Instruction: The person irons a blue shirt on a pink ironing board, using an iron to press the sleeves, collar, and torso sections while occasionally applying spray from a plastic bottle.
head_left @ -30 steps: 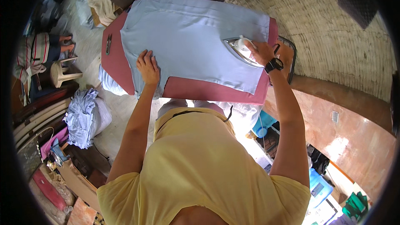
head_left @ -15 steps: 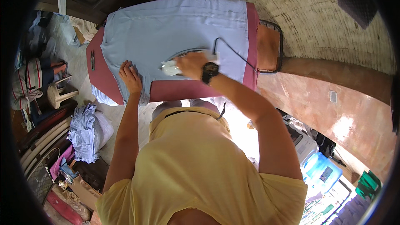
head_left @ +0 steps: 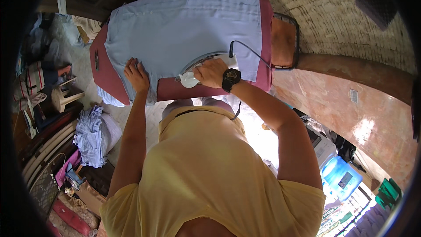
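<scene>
The right hand (head_left: 211, 73) has its fingers clamped on the white iron (head_left: 189, 79), and the left hand (head_left: 137, 76), fingers slightly apart, rests on the pale blue cloth (head_left: 175, 28)

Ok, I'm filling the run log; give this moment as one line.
right hand: gripping iron | left hand: on light-blue cloth | cloth: over red board | cord: trailing right

The garment (head_left: 171, 30) I view remotely is plain pale blue, the board cover (head_left: 101, 72) maroon, the iron (head_left: 189, 80) white with silver edging, the watch (head_left: 231, 79) black, the shirt (head_left: 206, 158) plain yellow, the far-left fabric (head_left: 35, 78) beige with red stripes.
</scene>
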`<state>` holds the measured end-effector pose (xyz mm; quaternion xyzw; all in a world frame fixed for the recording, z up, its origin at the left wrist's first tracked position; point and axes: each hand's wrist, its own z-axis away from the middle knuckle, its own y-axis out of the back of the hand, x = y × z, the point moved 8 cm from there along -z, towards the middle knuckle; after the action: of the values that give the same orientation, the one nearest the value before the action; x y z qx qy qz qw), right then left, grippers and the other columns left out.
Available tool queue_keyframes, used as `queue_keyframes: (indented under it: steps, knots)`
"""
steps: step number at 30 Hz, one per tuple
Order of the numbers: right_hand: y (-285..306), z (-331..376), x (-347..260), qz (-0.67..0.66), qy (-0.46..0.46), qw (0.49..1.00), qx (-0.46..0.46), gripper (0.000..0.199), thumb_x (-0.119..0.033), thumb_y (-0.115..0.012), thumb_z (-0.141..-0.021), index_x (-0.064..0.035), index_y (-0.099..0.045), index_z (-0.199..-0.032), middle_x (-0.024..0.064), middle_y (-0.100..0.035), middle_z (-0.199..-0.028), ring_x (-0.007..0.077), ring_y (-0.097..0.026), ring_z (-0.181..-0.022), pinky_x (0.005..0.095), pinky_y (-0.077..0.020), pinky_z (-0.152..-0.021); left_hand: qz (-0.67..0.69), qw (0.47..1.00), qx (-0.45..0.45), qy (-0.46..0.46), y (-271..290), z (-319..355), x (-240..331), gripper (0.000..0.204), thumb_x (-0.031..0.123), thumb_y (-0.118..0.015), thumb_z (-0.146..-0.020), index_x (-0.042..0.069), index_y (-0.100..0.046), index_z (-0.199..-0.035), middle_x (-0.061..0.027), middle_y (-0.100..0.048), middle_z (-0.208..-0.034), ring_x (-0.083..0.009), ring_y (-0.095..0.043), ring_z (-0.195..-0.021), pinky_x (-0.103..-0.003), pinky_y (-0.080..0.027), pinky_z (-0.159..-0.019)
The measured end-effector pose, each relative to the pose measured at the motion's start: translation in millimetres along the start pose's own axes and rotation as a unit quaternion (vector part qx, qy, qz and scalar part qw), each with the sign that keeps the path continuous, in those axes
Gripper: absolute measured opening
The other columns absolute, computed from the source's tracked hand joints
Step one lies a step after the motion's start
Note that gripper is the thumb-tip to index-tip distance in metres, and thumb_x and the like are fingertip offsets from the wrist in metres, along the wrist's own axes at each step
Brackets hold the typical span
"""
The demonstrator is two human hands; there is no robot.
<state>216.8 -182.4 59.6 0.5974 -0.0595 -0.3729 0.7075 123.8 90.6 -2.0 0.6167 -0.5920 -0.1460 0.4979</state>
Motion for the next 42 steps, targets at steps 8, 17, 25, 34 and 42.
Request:
queue_keyframes:
  steps: [8,17,25,34,42]
  knots:
    - [25.6,38.5,84.3,0.051,0.003,0.999,0.003,0.03,-0.033,-0.049,-0.091,-0.0146,-0.072,-0.085,0.0112,-0.069,-0.075,0.0319,-0.068,-0.072,0.0482,-0.0533,-0.066,0.012,1.0,0.001,0.014,1.6,1.2,-1.0,0.028,0.023,-0.049,-0.101,0.004,-0.057,-0.119,-0.0164,-0.054,-0.127,-0.038,-0.048,-0.117,-0.048,-0.037,-0.1]
    - [1.8,14.2,16.1,-0.014,-0.006,0.999,0.052,0.028,-0.036,-0.054,-0.087,-0.013,-0.071,-0.089,0.0134,-0.069,-0.074,0.0324,-0.068,-0.068,0.0502,-0.0531,-0.064,0.005,1.0,0.002,0.016,-0.3,1.6,-4.5,0.027,0.022,-0.049,-0.101,0.004,-0.058,-0.118,-0.0159,-0.054,-0.126,-0.0377,-0.048,-0.118,-0.049,-0.038,-0.1]
    - [53.5,90.5,225.8,0.003,-0.391,0.905,0.169,0.036,-0.029,-0.043,-0.096,-0.0021,-0.067,-0.091,0.0229,-0.069,-0.085,0.0453,-0.067,-0.081,0.0552,-0.0535,-0.075,0.014,1.0,0.001,0.015,-2.3,-1.0,-4.2,0.027,0.022,-0.048,-0.101,0.005,-0.057,-0.119,-0.0158,-0.054,-0.127,-0.0381,-0.047,-0.118,-0.049,-0.037,-0.1]
    - [4.1,208.0,168.8,-0.257,-0.384,0.831,0.308,0.053,-0.05,-0.061,-0.092,0.002,-0.067,-0.1,0.0255,-0.067,-0.08,0.0431,-0.067,-0.078,0.0473,-0.051,-0.068,0.006,1.0,-0.013,0.019,-1.0,-0.2,-0.6,0.026,0.019,-0.049,-0.1,0.003,-0.057,-0.12,-0.0171,-0.053,-0.129,-0.0388,-0.047,-0.118,-0.049,-0.037,-0.1]
    - [5.2,170.7,172.8,-0.019,-0.417,0.797,0.437,0.056,-0.056,-0.061,-0.09,-0.0006,-0.063,-0.097,0.0234,-0.067,-0.072,0.0448,-0.066,-0.068,0.0511,-0.0519,-0.064,0.007,1.0,-0.017,0.021,-5.7,-4.4,3.2,0.028,0.02,-0.048,-0.1,0.003,-0.056,-0.121,-0.0189,-0.053,-0.129,-0.0382,-0.045,-0.12,-0.049,-0.035,-0.102]
